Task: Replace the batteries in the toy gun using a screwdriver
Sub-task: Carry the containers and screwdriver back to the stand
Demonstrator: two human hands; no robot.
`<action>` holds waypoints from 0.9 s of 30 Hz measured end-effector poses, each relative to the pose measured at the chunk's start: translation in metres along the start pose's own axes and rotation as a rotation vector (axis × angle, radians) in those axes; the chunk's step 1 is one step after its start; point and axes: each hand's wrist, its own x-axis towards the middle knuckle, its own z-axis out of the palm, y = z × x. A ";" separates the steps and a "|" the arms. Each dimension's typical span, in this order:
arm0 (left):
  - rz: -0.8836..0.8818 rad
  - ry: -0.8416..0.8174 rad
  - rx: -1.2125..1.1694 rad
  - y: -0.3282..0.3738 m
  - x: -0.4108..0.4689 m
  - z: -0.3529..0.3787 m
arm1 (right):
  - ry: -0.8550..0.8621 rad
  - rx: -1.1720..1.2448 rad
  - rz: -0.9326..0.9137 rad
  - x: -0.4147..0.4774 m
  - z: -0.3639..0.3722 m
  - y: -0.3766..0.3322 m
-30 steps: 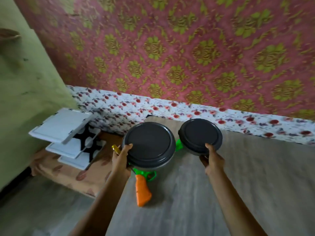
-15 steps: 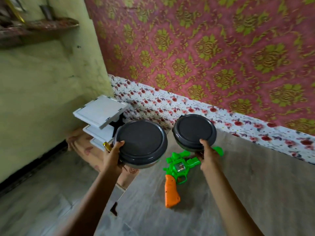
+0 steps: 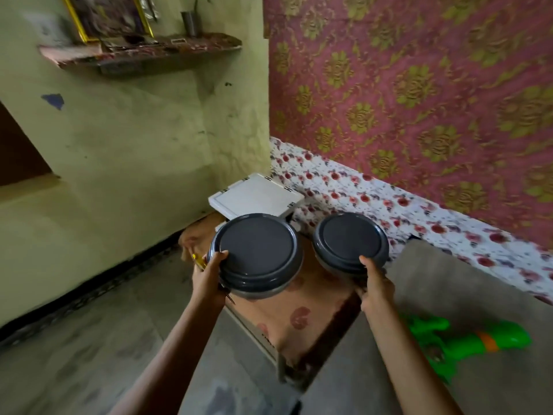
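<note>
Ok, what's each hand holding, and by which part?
The left hand grips the larger grey container at its near-left lid edge, with a yellow screwdriver tucked alongside. The right hand grips the smaller container at its near edge.

Two lidded containers are held side by side at centre: the left container [image 3: 256, 254] in the left hand [image 3: 208, 280], the right container [image 3: 350, 242] in the right hand [image 3: 374, 286]. Behind them a rack [image 3: 257, 196] stands in the corner of two walls. A toy gun [image 3: 466, 345] lies on the surface [image 3: 449, 295] at lower right, beside the right forearm. High on the left wall, a shelf [image 3: 143, 55] carries a framed picture [image 3: 107, 16] and a cup [image 3: 190, 23].
</note>
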 end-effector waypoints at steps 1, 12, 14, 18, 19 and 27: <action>-0.004 0.006 -0.009 0.016 0.019 -0.012 | -0.008 0.015 0.012 -0.005 0.028 0.011; -0.033 0.002 0.026 0.110 0.139 -0.070 | -0.123 0.111 0.005 -0.035 0.183 0.061; -0.039 0.007 0.042 0.118 0.161 -0.072 | -0.109 0.121 0.007 -0.029 0.204 0.063; -0.054 0.026 0.064 0.124 0.204 -0.068 | -0.029 0.166 0.041 -0.010 0.249 0.057; -0.057 0.029 0.067 0.126 0.214 -0.066 | -0.026 0.165 0.040 -0.004 0.257 0.058; -0.094 0.001 0.144 0.135 0.299 -0.032 | 0.055 0.132 0.097 0.070 0.329 0.066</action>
